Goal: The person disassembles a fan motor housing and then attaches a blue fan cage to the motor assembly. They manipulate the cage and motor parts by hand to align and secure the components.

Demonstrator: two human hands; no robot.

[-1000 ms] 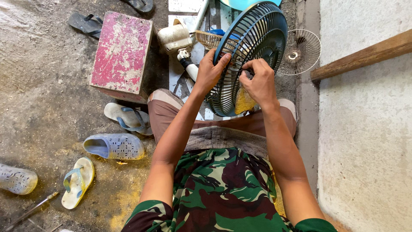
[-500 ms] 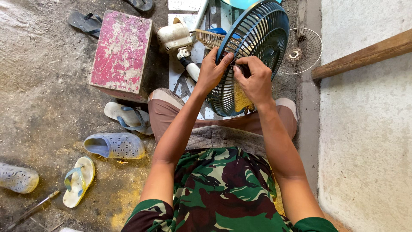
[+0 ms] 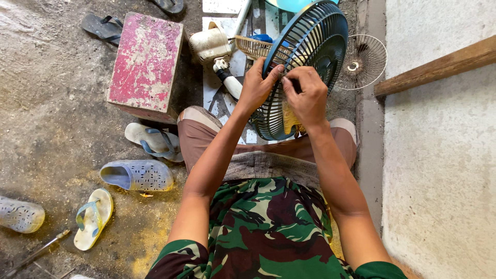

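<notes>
Rough concrete floor, pale wall right, wooden plank (image 3: 439, 66) leaning on it. Dark blue fan guard (image 3: 310, 57) over lap, stood on edge, long axis near-to-far, tilted right. Left hand (image 3: 257, 85) fingers curled on rim; right hand (image 3: 308, 95) pinching grille bars. Pink box (image 3: 146, 64) left, sandals (image 3: 152, 140) near knee, white motor (image 3: 209, 44) and small wire guard (image 3: 364, 61) far.

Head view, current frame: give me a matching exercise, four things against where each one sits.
Things:
1. fan guard
2. pink box
3. wire grille
4. perforated blue clog

Places:
A. on the floor left of the knee
B. between both hands
C. against the wall's base
D. beside the white motor housing

Pairs: 1-B, 2-D, 3-C, 4-A
</notes>
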